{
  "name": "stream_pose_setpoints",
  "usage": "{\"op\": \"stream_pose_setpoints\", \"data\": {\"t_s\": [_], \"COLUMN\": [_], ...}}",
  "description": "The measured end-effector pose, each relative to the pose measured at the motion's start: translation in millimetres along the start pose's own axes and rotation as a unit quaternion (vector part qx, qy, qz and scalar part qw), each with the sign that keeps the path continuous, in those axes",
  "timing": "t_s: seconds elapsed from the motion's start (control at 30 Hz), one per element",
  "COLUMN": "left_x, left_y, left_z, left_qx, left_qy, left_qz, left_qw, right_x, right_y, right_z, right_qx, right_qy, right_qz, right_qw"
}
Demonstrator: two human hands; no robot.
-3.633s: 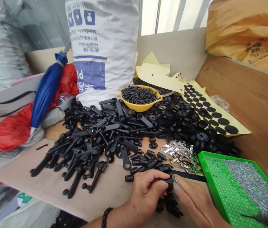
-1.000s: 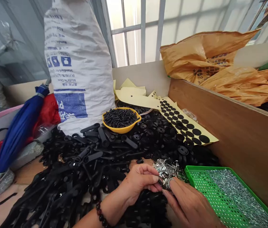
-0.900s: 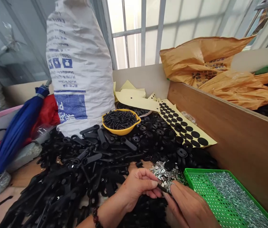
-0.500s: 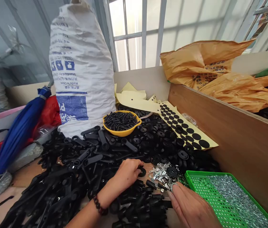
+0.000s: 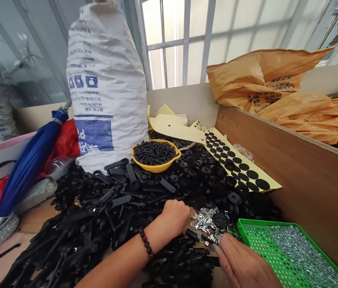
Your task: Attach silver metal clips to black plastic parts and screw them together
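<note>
My left hand (image 5: 175,218), with a beaded bracelet on its wrist, is curled at the left edge of a small heap of silver metal clips (image 5: 206,220). Its fingertips are turned away, so what they hold is hidden. Thumb and fingers of my right hand (image 5: 242,260) pinch the end of a black threaded plastic piece (image 5: 207,239) in front of the clips. A black cylindrical part (image 5: 192,235) lies in line with its far end; I cannot tell whether they are joined. On the clips rests a black slotted disc (image 5: 220,219).
Black plastic handles (image 5: 117,200) and round black discs (image 5: 193,172) cover the table. A yellow bowl (image 5: 157,168) holds black threaded pieces. At right is a green basket (image 5: 255,240) with metal pins, beside a wooden partition (image 5: 307,180). A white sack (image 5: 109,88) stands behind.
My left hand has moved right towards the clips and curled; the black ring seen at its fingertips is now out of sight. My right hand keeps its pinch. The view has shifted slightly.
</note>
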State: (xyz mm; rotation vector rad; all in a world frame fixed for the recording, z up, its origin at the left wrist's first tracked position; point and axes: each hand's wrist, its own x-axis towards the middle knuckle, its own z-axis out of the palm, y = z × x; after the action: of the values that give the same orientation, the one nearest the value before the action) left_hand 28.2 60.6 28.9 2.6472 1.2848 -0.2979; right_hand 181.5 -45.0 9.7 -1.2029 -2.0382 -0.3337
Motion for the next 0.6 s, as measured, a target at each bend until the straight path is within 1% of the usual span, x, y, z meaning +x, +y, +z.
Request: {"op": "stream_pose_setpoints", "data": {"t_s": [0.1, 0.17, 0.27, 0.4, 0.5, 0.6], "left_x": [0, -2, -5, -10, -13, -10], "left_y": [-3, -8, -22, -41, -46, -41], "left_z": [1.6, 1.6, -1.8, -12.3, -17.3, -14.1], "left_qx": [-0.014, -0.033, -0.064, -0.088, -0.084, -0.064], "left_qy": [0.016, 0.033, 0.060, 0.091, 0.097, 0.077], "left_qz": [0.001, -0.002, -0.017, -0.042, -0.051, -0.051], "left_qw": [1.000, 0.999, 0.996, 0.991, 0.990, 0.994], "right_x": [0, -1, -2, -4, -4, -4], "right_y": [0, 0, -1, -2, -3, -3], "right_z": [1, 2, 2, 2, 2, 2], "right_qx": [-0.004, -0.004, 0.002, 0.008, 0.010, 0.012], "right_qy": [-0.007, -0.003, -0.001, -0.017, -0.014, -0.016], "right_qz": [-0.004, -0.007, -0.006, -0.001, -0.004, -0.002], "right_qw": [1.000, 1.000, 1.000, 1.000, 1.000, 1.000]}}
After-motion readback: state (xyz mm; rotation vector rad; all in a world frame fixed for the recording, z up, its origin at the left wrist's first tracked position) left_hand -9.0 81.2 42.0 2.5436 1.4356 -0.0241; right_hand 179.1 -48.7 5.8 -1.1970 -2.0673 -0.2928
